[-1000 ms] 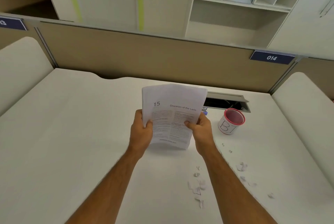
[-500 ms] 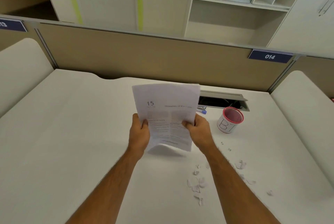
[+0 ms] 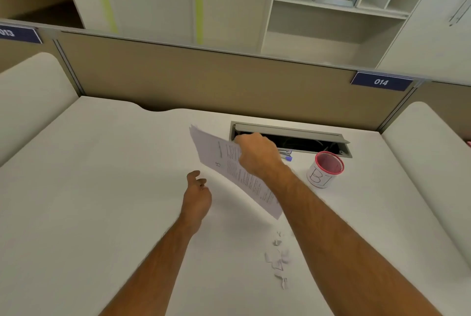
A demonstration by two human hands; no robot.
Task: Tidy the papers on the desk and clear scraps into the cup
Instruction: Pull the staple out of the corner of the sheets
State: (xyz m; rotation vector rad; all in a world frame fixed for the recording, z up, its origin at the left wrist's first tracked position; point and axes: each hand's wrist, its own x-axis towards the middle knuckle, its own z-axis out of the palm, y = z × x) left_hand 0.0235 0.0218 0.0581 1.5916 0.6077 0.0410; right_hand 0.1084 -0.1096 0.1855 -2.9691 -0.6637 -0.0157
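Head view: my right hand (image 3: 257, 156) grips the papers (image 3: 230, 170), page "15", tilted above the desk (image 3: 102, 188). My left hand (image 3: 197, 194) is loosely open, holding nothing. One red-rimmed cup (image 3: 323, 170) marked "B" stands right of the papers. Scraps (image 3: 277, 258) lie between my arms. A sign (image 3: 381, 81) reads "014".

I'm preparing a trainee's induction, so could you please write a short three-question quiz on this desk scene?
1. True or false: both hands grip the papers.
2. Which way does the cup stand? A) upright B) on its side
3. Fill in: the scraps lie on the ____.

Key: 1. False; only the right hand grips them, and the left hand is open beside them. 2. A. 3. desk.
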